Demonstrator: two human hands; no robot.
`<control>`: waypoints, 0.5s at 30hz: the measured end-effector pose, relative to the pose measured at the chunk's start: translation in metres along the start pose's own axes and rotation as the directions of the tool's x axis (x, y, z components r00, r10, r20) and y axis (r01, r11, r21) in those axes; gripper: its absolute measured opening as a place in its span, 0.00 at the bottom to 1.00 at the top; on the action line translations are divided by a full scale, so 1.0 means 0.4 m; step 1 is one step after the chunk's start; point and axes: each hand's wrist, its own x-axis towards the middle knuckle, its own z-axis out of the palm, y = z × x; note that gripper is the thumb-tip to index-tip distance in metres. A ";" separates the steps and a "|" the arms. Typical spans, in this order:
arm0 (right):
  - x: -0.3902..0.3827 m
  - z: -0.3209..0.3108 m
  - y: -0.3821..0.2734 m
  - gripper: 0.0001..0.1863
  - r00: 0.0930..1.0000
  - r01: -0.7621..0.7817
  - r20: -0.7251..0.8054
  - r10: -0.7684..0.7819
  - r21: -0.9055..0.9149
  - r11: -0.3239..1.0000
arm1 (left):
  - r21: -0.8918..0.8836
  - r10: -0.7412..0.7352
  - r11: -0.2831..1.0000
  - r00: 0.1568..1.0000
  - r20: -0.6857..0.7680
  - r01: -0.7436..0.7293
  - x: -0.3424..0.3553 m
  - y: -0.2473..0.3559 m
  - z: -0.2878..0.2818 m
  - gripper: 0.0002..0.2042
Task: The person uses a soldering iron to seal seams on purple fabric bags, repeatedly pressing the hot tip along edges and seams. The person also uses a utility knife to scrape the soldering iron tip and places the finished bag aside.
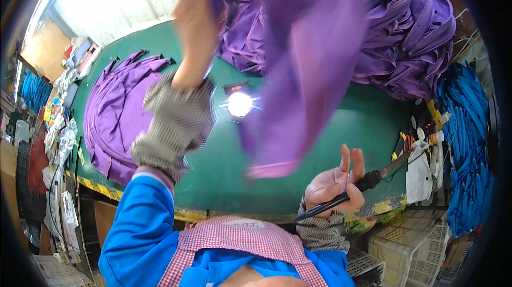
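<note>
Blurred hanging purple fabric (pixel 312 57) at our left hand (pixel 196 28), grip unclear, black pen-shaped tool (pixel 369 181) within our half-curled right hand (pixel 326 186)

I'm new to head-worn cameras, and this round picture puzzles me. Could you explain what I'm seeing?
There is no machine here: a person works with two bare hands. The picture comes from a wide fisheye camera on their head, looking down, so straight edges bend. The left hand is blurred beside a raised purple cloth; its grip can't be made out. The right hand holds a long dark tool slantwise. On the green tabletop lie a purple stack at the left and a larger purple heap at the far right. Beyond the table's right end is a blue bundle.
</note>
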 end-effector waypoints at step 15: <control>-0.086 -0.138 0.136 0.05 0.892 -0.420 0.120 0.437 -0.141 0.896 | 0.142 -0.247 0.968 0.712 0.657 0.205 0.070 0.307 0.845 0.20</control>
